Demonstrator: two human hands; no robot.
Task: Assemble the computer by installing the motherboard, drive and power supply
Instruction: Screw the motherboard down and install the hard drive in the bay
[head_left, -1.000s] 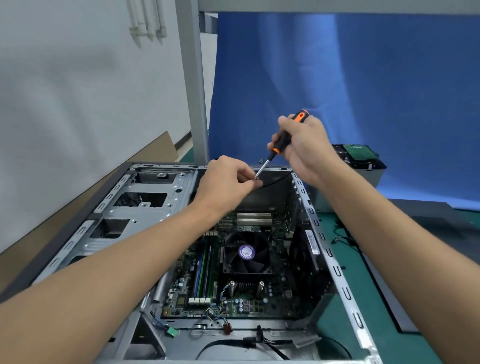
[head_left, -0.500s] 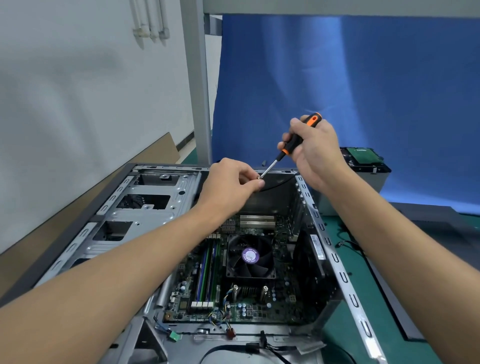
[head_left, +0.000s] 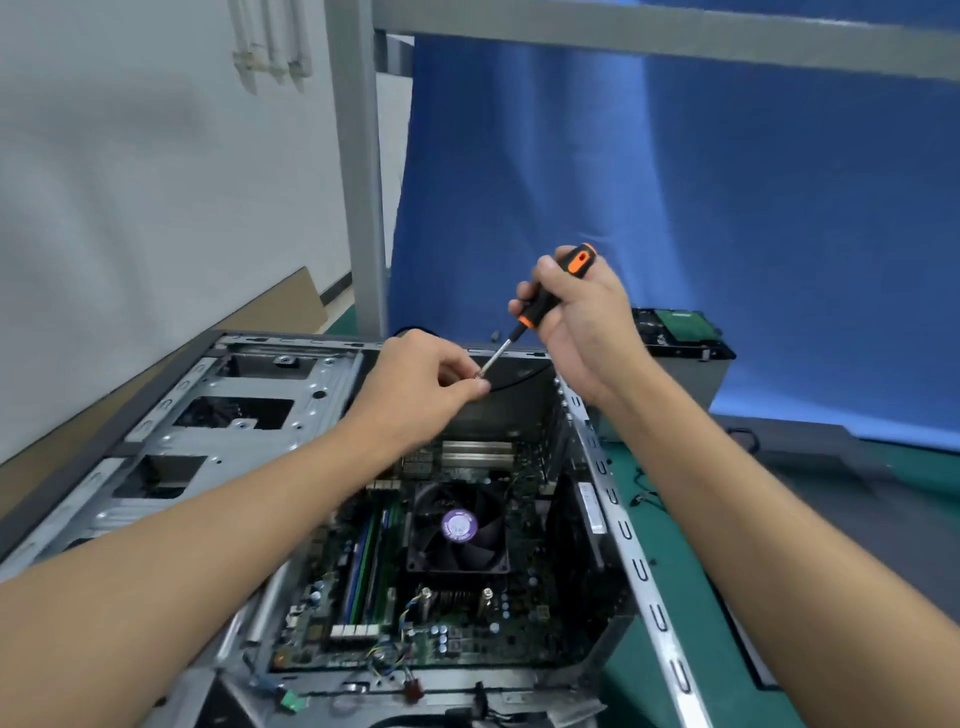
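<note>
White wall fills the left of the scene and a blue backdrop the right, with a grey metal post upright between them. Below lies the green worktop. On it, taking most of the near view, the computer case lies on its side with the open face up. Its empty drive cage is on the left. A dark flat panel lies on the worktop to the right of the case.

At the far right, just beyond the case, stands a grey metal box, and the drive, green circuit board up, lies on top of it. The motherboard sits flat in the bottom of the case. Its black cooler fan is near the middle, and memory sticks stand to the left of the fan.

Both arms reach over the case to its far wall. The right grip, a bare hand, is curled round the black and orange handle of a screwdriver, which slants down to the left. The left grip pinches the tip of the steel shaft between thumb and forefinger. What else those fingers hold, if anything, is too small to tell. A thin black cable runs across the far wall just under the tip.
</note>
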